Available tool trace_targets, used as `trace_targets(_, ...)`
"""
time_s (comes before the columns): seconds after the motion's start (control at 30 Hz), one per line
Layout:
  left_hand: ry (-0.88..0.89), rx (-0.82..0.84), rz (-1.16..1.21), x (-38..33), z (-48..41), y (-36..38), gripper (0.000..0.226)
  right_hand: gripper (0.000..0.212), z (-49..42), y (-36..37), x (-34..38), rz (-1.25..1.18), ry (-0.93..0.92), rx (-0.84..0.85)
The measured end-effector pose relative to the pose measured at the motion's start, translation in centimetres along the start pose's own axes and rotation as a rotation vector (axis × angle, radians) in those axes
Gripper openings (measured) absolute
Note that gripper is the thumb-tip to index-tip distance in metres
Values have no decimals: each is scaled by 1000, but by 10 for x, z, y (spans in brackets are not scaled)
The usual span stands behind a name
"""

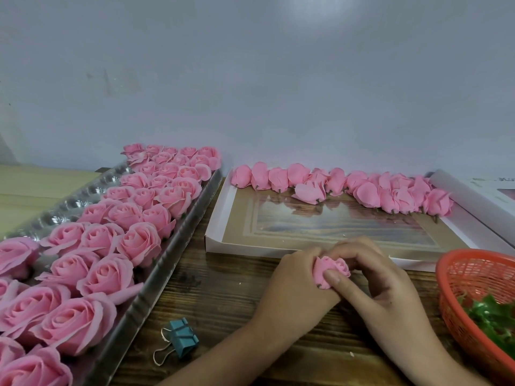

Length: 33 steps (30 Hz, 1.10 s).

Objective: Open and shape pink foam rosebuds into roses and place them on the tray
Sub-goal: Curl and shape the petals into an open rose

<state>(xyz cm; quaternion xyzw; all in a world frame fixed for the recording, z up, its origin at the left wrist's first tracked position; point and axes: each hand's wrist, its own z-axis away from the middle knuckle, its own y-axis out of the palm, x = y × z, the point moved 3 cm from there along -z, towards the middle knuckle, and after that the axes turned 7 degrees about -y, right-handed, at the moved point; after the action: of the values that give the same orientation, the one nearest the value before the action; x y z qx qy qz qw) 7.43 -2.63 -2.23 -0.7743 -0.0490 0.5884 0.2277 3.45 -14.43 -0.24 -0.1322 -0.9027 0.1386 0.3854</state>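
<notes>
Left hand (295, 288) and right hand (390, 285) around one rosebud (331, 267) — tray (152, 295) alongside

two hands (295, 285) (387, 285), one clip (181, 339), one basket (473, 270)

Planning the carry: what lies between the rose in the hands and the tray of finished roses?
Bare wooden table, in the head view, from rose to tray; the blue binder clip lies nearer the person, off that line.

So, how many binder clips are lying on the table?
1. The blue binder clip lies on the wooden table, between the tray and the left forearm. More could be hidden under the hands or outside the view.
</notes>
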Motion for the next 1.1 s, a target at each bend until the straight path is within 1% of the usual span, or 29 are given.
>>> trace_targets(0.2,35,26,66,-4,1,-1,10,10,0,0,0,-23,-5,2)
trace_targets(0.27,42,14,51,-4,1,0,7,10,1,0,1,-7,-3,1)
trace_targets(0.33,38,11,9,-4,1,0,10,13,1,-1,1,9,5,-11)
trace_targets(0.43,27,-14,9,-3,2,-1,8,8,0,-1,2,16,10,-34)
trace_targets(0.57,37,-20,-11,-4,3,-1,21,11,-1,-1,-1,-21,22,-26)
trace_targets(0.63,42,-9,-11,-4,2,-2,19,12,-1,-2,-2,-44,26,-23)
trace_targets(0.87,61,-6,32,-5,3,-3,12,5,-3,-1,-1,-58,13,-5)
trace_targets(0.93,59,-16,44,-4,2,-3,9,7,-1,-1,0,-35,4,-14)
trace_targets(1.0,60,-23,35,-5,2,-3,5,18,1,0,1,7,8,-13)
trace_targets(1.03,63,-28,21,-5,2,-2,8,23,1,1,1,20,20,-12)
trace_targets(1.1,68,-46,-26,-6,3,-1,13,27,2,1,1,26,38,-18)
